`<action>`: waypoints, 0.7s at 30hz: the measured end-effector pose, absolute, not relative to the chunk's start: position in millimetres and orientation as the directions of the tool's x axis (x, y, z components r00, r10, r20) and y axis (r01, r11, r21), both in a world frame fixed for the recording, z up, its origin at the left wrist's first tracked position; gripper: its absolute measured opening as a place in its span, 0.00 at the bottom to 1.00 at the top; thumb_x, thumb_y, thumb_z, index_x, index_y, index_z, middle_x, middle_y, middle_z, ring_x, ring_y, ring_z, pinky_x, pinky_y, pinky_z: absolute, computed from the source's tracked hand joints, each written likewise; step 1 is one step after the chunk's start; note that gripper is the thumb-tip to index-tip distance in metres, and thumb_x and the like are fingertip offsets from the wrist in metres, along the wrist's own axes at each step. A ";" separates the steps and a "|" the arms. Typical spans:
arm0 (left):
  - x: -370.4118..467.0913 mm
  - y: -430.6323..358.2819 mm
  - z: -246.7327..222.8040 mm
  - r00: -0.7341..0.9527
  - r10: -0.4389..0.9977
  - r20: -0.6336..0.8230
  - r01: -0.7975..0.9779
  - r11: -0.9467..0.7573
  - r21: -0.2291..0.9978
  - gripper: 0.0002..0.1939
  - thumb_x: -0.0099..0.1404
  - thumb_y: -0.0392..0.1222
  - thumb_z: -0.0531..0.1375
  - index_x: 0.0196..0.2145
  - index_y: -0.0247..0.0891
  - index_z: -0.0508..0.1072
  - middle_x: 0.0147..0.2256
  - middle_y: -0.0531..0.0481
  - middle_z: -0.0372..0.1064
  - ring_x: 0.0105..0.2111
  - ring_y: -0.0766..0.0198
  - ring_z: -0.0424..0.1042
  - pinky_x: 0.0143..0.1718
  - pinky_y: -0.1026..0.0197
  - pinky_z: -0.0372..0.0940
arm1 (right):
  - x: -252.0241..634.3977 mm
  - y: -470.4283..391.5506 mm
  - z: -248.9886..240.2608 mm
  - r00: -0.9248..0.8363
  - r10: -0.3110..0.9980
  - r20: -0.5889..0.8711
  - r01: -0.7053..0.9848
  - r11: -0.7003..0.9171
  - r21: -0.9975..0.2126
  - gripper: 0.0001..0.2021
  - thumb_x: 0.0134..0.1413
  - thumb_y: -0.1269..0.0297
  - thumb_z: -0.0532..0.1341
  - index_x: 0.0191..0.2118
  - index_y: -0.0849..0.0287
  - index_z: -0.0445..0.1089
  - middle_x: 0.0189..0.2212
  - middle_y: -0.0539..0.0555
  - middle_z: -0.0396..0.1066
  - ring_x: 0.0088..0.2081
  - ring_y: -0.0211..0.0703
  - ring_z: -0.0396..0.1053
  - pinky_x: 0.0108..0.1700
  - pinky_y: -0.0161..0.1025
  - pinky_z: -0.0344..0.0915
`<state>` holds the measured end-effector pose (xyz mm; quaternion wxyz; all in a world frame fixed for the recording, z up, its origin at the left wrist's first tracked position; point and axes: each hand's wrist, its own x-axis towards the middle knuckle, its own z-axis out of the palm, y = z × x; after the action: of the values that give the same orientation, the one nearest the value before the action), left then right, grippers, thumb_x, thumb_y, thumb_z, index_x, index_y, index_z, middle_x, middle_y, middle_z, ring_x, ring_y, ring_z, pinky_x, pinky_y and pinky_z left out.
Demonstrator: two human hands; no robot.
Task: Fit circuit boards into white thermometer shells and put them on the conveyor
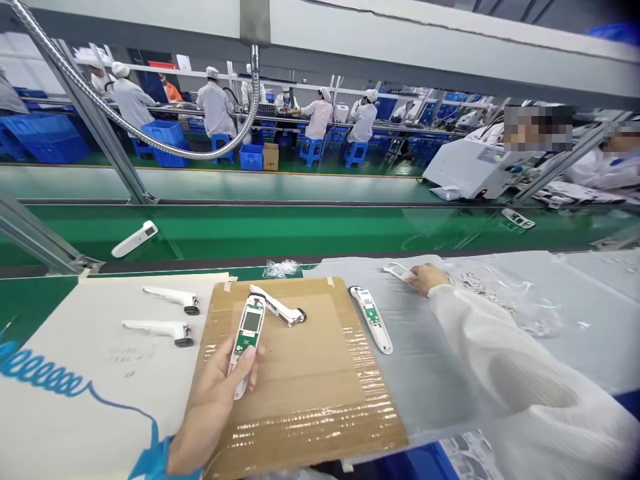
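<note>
My left hand [227, 373] is wrapped round an open white handheld thermometer [251, 323], its green circuit board and small grey screen facing up, above the cardboard sheet [305, 373]. At the far side of the grey mat, my right hand [427, 278] has its fingers closed on the end of a thin white frame-shaped cover [397, 269]; the fingertips are partly hidden. Between the hands, another open thermometer [371, 319] lies with its board showing. A further white thermometer body [280, 307] rests on its side on the cardboard, just behind the held one.
Two white thermometers [167, 330] lie on the left paper. A plastic bag of small white parts [500, 293] sits right of my right hand. A coiled blue cord [40, 373] runs to my left wrist. Beyond is a green conveyor [300, 230]; co-workers sit farther back.
</note>
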<state>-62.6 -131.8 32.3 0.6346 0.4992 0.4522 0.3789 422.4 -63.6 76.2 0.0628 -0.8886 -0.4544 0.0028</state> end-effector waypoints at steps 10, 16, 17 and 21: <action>6.3 -143.4 49.3 0.232 0.972 -0.037 -0.001 0.039 0.999 0.26 0.63 0.55 0.66 0.53 0.39 0.69 0.41 0.48 0.71 0.38 0.61 0.69 0.41 0.60 0.64 | 208.9 -144.1 74.8 0.272 0.958 -0.091 -0.046 -0.082 -0.996 0.24 0.47 0.52 0.72 0.48 0.56 0.69 0.42 0.59 0.79 0.38 0.51 0.75 0.33 0.43 0.72; 4.1 -138.1 46.2 0.365 0.897 -0.247 -0.175 0.327 0.929 0.22 0.61 0.55 0.67 0.41 0.33 0.71 0.25 0.55 0.64 0.21 0.72 0.57 0.22 0.67 0.52 | 150.4 -174.3 43.9 0.186 0.982 0.028 -0.244 0.074 -0.967 0.27 0.58 0.54 0.68 0.61 0.49 0.62 0.59 0.55 0.70 0.38 0.39 0.73 0.47 0.41 0.71; -1.5 -138.6 44.8 0.390 0.875 -0.287 -0.191 0.382 0.904 0.22 0.60 0.55 0.67 0.40 0.33 0.71 0.24 0.56 0.62 0.19 0.73 0.55 0.20 0.68 0.50 | 155.1 -176.2 39.0 0.168 0.985 0.039 -0.226 0.077 -0.971 0.28 0.58 0.54 0.68 0.62 0.49 0.62 0.58 0.55 0.71 0.43 0.41 0.73 0.52 0.42 0.70; -18.1 -144.4 38.2 0.332 0.911 -0.246 -0.069 0.284 0.956 0.21 0.65 0.58 0.63 0.42 0.35 0.72 0.28 0.53 0.65 0.22 0.71 0.60 0.22 0.67 0.54 | 172.9 -180.8 27.0 0.145 0.989 0.028 -0.143 0.049 -0.989 0.28 0.54 0.51 0.70 0.58 0.52 0.67 0.53 0.58 0.75 0.51 0.52 0.74 0.58 0.49 0.67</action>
<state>-18.1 -144.4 38.2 0.6657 0.4718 0.4458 0.3680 172.9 -180.8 27.0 0.5792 -0.4870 -0.4345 0.4884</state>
